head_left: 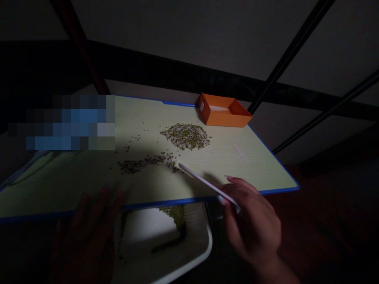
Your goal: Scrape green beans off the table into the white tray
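My right hand (251,213) pinches a slim, pale stick-like tool (204,182), possibly a spoon seen edge-on. Its far tip is close to a scattered line of green beans (148,161) on the pale tabletop (213,157). Farther back lies a heap of small green beans (186,136) mixed with whitish grains. Deep in shadow, my left hand (89,225) is at the near edge with its fingers spread, holding nothing. Below that edge stands a white tub (207,236) containing green beans (176,217), partly hidden by the tabletop.
An orange open box (227,120) with white grains inside stands at the back right. A small patch of white grains (239,153) lies in front of it. Blue trim (278,192) borders the tabletop. A blurred-out bluish area covers the left, and a pale wall rises behind.
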`<state>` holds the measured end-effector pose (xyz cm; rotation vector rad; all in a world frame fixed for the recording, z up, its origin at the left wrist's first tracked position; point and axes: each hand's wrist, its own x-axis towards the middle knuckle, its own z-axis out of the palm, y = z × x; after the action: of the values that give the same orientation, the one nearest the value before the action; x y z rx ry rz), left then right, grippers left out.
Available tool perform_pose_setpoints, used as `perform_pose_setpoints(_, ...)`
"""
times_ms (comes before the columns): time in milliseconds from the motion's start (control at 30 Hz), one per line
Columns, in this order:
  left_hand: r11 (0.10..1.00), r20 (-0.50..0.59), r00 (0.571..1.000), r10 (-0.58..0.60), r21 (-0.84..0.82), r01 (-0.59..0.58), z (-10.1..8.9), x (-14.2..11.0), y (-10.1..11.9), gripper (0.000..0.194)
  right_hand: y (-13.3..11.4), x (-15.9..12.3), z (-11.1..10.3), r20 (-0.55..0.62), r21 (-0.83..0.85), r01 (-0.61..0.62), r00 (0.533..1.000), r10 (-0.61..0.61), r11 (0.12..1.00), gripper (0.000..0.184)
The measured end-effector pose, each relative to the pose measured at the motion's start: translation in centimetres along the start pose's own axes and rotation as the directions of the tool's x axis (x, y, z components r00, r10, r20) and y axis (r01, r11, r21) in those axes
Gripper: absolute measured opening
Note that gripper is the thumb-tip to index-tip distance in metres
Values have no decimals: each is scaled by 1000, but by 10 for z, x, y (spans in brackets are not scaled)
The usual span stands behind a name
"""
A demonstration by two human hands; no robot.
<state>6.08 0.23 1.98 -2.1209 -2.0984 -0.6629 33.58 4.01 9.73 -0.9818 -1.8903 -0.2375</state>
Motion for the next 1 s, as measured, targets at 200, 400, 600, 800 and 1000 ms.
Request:
perform_pose_setpoints(200,1000,-11,1000,0,-23,0,-2,1,2,75,-3,2,-3,-3,21,3,1000,-3,1000,19)
perform_pose_setpoints(400,1000,-41,999,16,-9,-17,2,0,1,75,1,1,1,0,-23,11,1000,-11,1000,20)
perform_pose_setpoints(600,1000,7,1000,-2,4,2,0,-1,0,75,-2,0,3,27,-8,48,999,-47,999,21)
perform_pose_setpoints(800,998,27,1000,-9,-59,10,-1,-2,-4,75,-7,-4,10,59,-61,173,984,-170,983,24)
perform_pose_setpoints(1000,998,9,1000,-4,-64,5,0,0,-3,75,-7,-6,10,43,-127,155,988,-150,980,27)
